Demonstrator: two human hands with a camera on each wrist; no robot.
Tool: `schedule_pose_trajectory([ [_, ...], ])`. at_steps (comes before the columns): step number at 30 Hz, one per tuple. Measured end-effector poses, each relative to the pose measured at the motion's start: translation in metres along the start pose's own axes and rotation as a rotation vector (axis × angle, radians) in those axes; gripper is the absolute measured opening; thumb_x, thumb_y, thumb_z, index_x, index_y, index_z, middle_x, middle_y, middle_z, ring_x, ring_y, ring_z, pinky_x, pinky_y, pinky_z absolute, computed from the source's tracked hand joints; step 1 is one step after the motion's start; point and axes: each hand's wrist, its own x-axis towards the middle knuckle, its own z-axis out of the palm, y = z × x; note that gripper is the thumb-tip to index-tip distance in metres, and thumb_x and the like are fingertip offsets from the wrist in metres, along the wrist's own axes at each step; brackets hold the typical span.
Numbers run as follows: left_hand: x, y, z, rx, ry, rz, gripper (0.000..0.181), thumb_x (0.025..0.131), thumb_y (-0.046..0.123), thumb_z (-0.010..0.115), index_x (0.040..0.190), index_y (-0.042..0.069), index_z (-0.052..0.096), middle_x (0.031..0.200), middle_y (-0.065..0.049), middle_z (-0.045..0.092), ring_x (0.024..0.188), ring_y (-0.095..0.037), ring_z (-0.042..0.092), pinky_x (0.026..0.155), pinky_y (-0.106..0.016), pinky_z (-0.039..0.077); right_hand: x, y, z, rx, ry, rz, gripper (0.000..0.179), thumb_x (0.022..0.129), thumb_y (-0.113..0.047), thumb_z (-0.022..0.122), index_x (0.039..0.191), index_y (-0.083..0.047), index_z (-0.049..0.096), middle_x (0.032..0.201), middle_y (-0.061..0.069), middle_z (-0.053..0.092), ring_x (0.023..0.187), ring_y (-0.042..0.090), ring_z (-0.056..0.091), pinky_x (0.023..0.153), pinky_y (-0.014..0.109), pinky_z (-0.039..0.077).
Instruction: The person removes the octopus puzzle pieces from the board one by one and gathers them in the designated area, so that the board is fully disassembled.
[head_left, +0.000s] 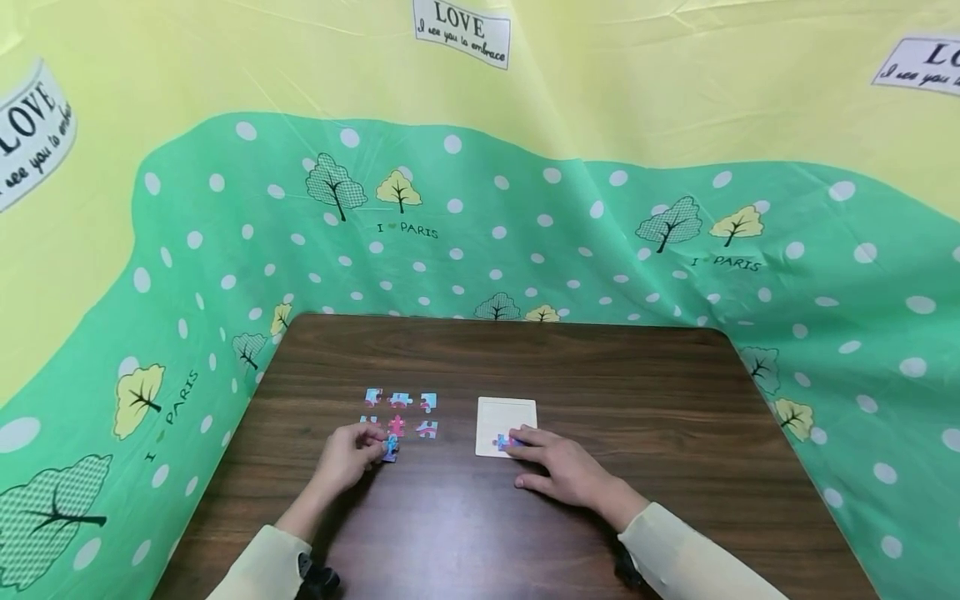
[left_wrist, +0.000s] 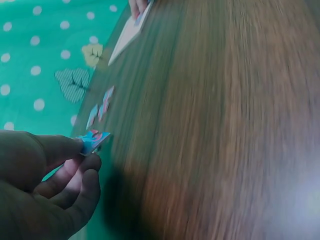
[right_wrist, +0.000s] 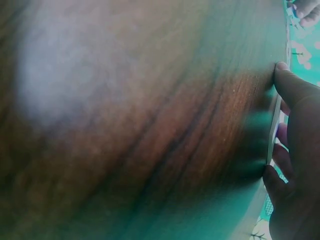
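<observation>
My left hand (head_left: 348,457) pinches a blue jigsaw puzzle piece (head_left: 391,448) between thumb and fingertips. The left wrist view shows this piece (left_wrist: 94,142) tilted, with a touch of red on it. Beyond the fingers lie more jigsaw pieces in rows, among them a pink one (head_left: 397,426) and a blue-and-pink one (head_left: 427,430). One piece at the near left is partly covered by the hand. My right hand (head_left: 566,467) rests with extended fingers over the lower right of a white puzzle tray (head_left: 506,412). Joined blue and purple pieces (head_left: 501,442) in the tray show beside the fingertips, partly hidden.
A dark wooden table (head_left: 637,392) carries everything. Green and yellow cloth (head_left: 570,242) with dots and trees hangs around its back and sides. The back row of loose pieces (head_left: 401,400) lies left of the tray.
</observation>
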Motion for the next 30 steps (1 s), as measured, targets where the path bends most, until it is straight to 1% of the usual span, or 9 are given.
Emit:
schedule_pose_trajectory([
  [3,-0.001,-0.004,-0.008,0.042,0.031,-0.024,0.009,0.088,-0.003,0.071,0.096,0.001,0.074,0.080,-0.006,0.071,0.068,-0.014,0.064,0.057,-0.027,0.055,0.000,0.000,0.000,-0.004,0.006,0.002,0.056,0.095,-0.048,0.069,0.145,-0.023,0.060,0.155,0.002,0.051,0.145,0.026,0.047,0.109,0.049,0.047],
  [9,-0.002,-0.009,-0.022,0.136,0.042,-0.039,0.009,0.088,0.000,0.072,0.096,0.002,0.074,0.080,-0.004,0.070,0.067,-0.014,0.063,0.057,-0.027,0.054,-0.001,0.000,-0.001,-0.005,0.003,0.007,0.056,0.096,-0.048,0.069,0.145,-0.024,0.060,0.155,0.002,0.051,0.145,0.026,0.046,0.109,0.049,0.047],
  [15,-0.004,-0.011,-0.032,0.303,0.070,-0.022,0.008,0.084,0.004,0.075,0.092,0.007,0.076,0.078,0.001,0.071,0.071,-0.011,0.061,0.067,-0.031,0.050,-0.001,-0.002,-0.001,0.012,-0.013,0.015,0.057,0.095,-0.048,0.069,0.146,-0.024,0.059,0.156,0.001,0.050,0.147,0.025,0.044,0.111,0.048,0.045],
  [17,-0.005,-0.010,-0.034,0.345,0.077,-0.016,0.008,0.083,0.005,0.075,0.090,0.008,0.076,0.077,0.002,0.070,0.073,-0.011,0.060,0.070,-0.032,0.049,-0.001,-0.002,-0.001,0.012,-0.018,0.016,0.056,0.096,-0.048,0.069,0.146,-0.024,0.059,0.156,0.001,0.050,0.147,0.025,0.043,0.112,0.048,0.045],
  [23,-0.004,-0.004,-0.034,0.407,0.057,0.016,0.005,0.081,0.005,0.073,0.085,0.008,0.074,0.075,0.001,0.067,0.070,-0.015,0.057,0.067,-0.035,0.049,-0.001,0.000,0.000,0.007,-0.017,0.026,0.056,0.096,-0.048,0.069,0.146,-0.026,0.059,0.157,0.000,0.049,0.147,0.025,0.044,0.111,0.048,0.045],
  [27,-0.002,-0.005,-0.033,0.427,0.043,0.011,0.006,0.080,0.003,0.074,0.083,0.008,0.072,0.073,0.001,0.066,0.069,-0.015,0.056,0.066,-0.035,0.049,-0.001,0.000,0.000,0.004,-0.024,0.034,0.056,0.096,-0.050,0.067,0.147,-0.027,0.058,0.157,-0.002,0.049,0.148,0.023,0.043,0.112,0.047,0.045],
  [30,-0.001,-0.007,-0.032,0.432,0.037,0.008,0.006,0.081,0.004,0.074,0.082,0.009,0.072,0.073,0.002,0.066,0.070,-0.016,0.057,0.067,-0.035,0.049,-0.001,0.000,0.000,0.006,-0.020,0.031,0.056,0.096,-0.049,0.068,0.146,-0.027,0.059,0.157,-0.001,0.049,0.147,0.023,0.043,0.112,0.047,0.045],
])
